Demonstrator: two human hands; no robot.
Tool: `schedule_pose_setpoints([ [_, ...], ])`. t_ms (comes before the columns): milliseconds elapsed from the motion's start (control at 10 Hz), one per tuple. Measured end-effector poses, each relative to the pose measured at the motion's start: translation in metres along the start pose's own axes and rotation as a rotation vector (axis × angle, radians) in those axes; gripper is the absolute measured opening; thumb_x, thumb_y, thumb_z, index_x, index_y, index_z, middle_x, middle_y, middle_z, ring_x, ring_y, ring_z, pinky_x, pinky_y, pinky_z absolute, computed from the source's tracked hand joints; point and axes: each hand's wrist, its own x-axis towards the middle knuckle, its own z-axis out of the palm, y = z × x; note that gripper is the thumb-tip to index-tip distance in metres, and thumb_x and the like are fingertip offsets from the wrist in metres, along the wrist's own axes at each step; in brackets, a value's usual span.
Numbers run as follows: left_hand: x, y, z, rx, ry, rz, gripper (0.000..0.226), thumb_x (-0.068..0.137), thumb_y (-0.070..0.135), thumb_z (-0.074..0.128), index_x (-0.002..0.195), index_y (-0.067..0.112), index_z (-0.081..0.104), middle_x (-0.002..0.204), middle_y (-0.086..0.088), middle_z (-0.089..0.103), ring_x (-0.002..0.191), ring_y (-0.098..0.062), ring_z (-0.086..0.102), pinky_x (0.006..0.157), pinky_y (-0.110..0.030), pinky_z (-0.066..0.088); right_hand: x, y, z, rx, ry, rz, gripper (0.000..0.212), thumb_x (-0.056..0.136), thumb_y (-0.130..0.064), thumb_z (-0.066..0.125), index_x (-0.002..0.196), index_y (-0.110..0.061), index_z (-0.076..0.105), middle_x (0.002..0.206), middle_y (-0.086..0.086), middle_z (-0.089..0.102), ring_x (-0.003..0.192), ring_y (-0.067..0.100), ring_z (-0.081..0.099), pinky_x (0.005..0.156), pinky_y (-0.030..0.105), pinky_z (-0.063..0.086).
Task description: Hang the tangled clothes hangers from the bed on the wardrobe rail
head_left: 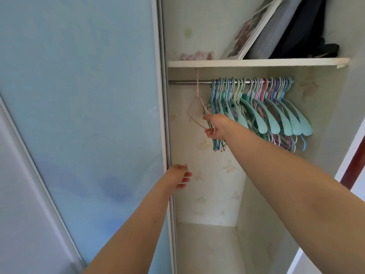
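I note my right hand (216, 126) pinching a pink wire hanger (194, 113) just left of the hangers (262, 107) crowding the wardrobe rail (189, 82). Left hand (178, 176), fingers loosely curled, holds nothing beside the sliding door (83, 107). No legible writing.

shelf (256, 62); leaning book (250, 30); black bag (302, 26)

rail (189, 82) left end: bare | right: packed hangers (276, 107) | below: open
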Motion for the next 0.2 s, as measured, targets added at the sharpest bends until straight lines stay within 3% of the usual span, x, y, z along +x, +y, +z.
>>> schedule_pose_setpoints([
  [100, 0.012, 0.006, -0.004, 0.017, -0.007, 0.011, 0.016, 0.102, 0.028, 0.043, 0.092, 0.018, 0.051, 0.085, 0.003, 0.063, 0.075, -0.012, 0.056, 0.071, -0.027, 0.046, 0.014, -0.002, 0.004, 0.116, 0.037, 0.063, 0.04, 0.093, -0.018, 0.058, 0.132, -0.022, 0.05, 0.131, 0.015, 0.034, 0.113, 0.026, 0.047, 0.036, 0.018, 0.04],
  [200, 0.026, 0.007, -0.006, 0.014, -0.005, 0.03, 0.015, 0.101, 0.027, 0.044, 0.093, 0.017, 0.052, 0.085, 0.003, 0.063, 0.075, -0.013, 0.056, 0.071, -0.028, 0.046, 0.024, 0.009, 0.006, 0.165, 0.068, 0.152, 0.042, 0.092, -0.016, 0.059, 0.133, -0.023, 0.049, 0.129, 0.011, 0.035, 0.106, 0.023, 0.047, 0.044, 0.024, 0.041],
])
